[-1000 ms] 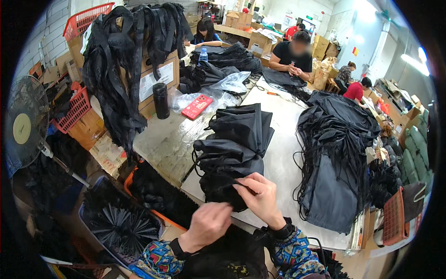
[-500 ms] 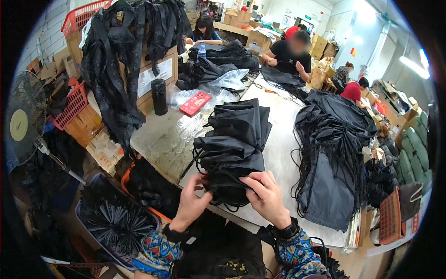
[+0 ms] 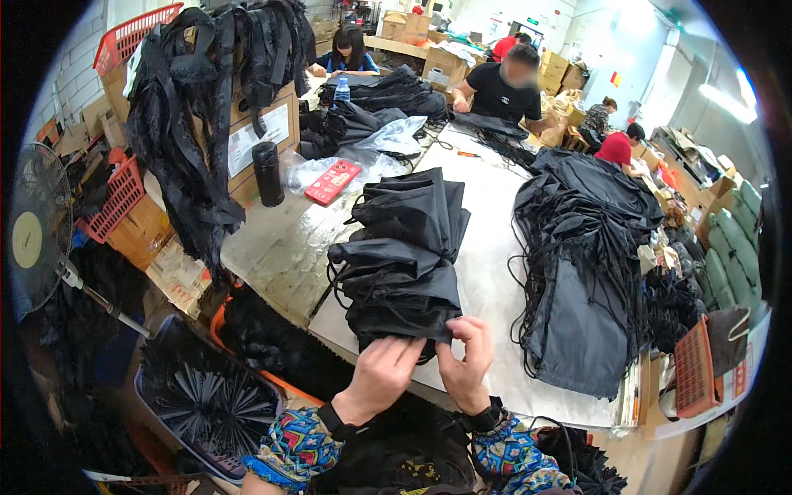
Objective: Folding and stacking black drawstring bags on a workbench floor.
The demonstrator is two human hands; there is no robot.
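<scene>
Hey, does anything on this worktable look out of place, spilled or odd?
Only mildly: what looks like a red phone lies aslant by crumpled clear plastic, an odd item out near the black bags. I see no clear spill or damage.

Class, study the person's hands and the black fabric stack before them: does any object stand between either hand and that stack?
Nothing visible does: the left hand and right hand both touch the near end of the black fabric stack. The red phone and black cylinder are off to its left, clear of both hands.
</scene>
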